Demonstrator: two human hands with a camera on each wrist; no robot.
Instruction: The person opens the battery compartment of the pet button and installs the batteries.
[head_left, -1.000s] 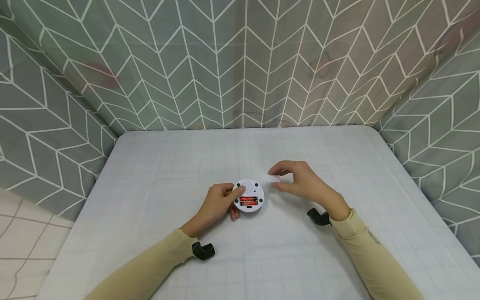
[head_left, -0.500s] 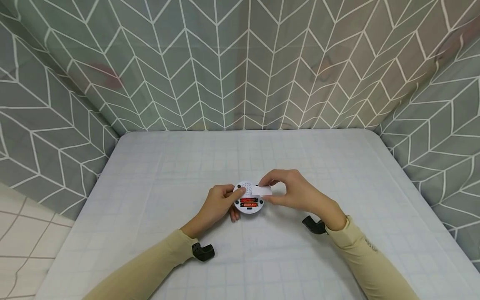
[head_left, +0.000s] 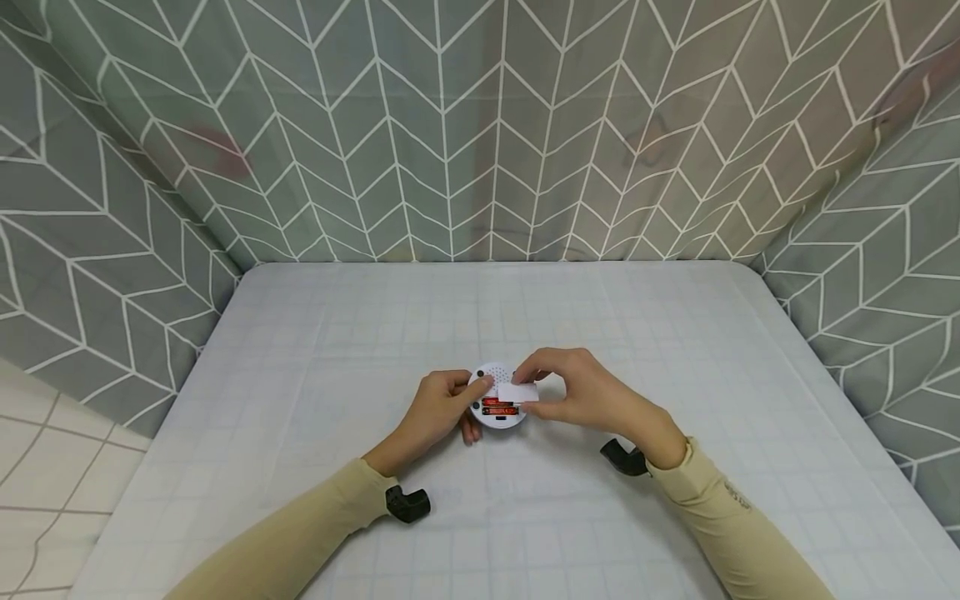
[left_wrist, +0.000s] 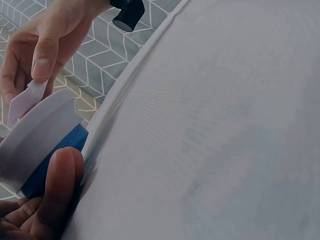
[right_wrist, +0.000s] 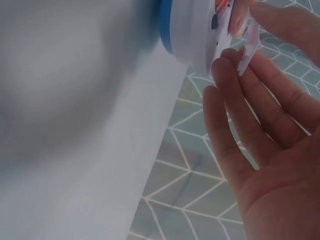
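My left hand (head_left: 442,406) grips a round white device (head_left: 487,414) by its left side, thumb on top. The device's back faces up, with speaker holes, dark feet and red batteries (head_left: 500,410) in a compartment. In the left wrist view a blue part (left_wrist: 55,160) shows on its other side. My right hand (head_left: 588,393) pinches a small white battery cover (head_left: 517,392) between thumb and fingers. That cover is over the device's right part, hiding the upper edge of the batteries. In the right wrist view the cover (right_wrist: 251,45) stands tilted close to the device's back.
A white cloth with a faint grid covers the table (head_left: 360,325). Grey curtains (head_left: 465,133) with white zigzag lines hang behind and at both sides. Black wrist cameras (head_left: 407,504) sit on both wrists. Pale floor tiles (head_left: 60,475) show at the lower left.
My right hand has moved left and toward me, bringing the cover from beside the device to over it, down to the batteries' upper edge. The left hand keeps its grip nearly still.
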